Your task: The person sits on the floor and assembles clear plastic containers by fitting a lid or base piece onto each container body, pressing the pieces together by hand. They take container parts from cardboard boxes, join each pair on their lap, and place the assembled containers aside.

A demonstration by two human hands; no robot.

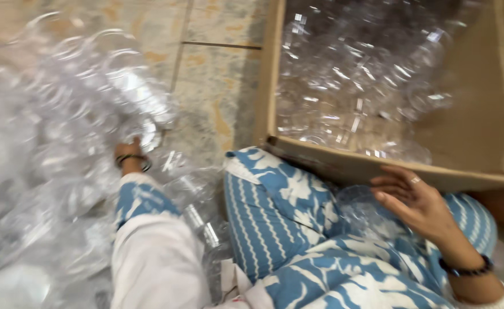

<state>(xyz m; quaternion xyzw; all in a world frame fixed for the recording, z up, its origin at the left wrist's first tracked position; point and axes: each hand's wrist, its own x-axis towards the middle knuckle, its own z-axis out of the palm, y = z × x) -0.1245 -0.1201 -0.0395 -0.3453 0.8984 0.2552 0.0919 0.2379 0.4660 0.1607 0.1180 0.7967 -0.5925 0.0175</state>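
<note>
Sideways, left hand (127,150) grips clear bottle (134,94), axis running up-left.

A large open cardboard box (481,137) stands at the far right, brown, with straight walls; its near wall runs just above the person's lap. It is filled with clear plastic containers (355,80). On the left, a big clear plastic bag (46,171) lies on the floor, bulging with more transparent containers. No labels, signs or screens can be made out.

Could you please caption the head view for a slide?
Left hand reaches into clear plastic containers; right hand rests by brown cardboard box.
</note>
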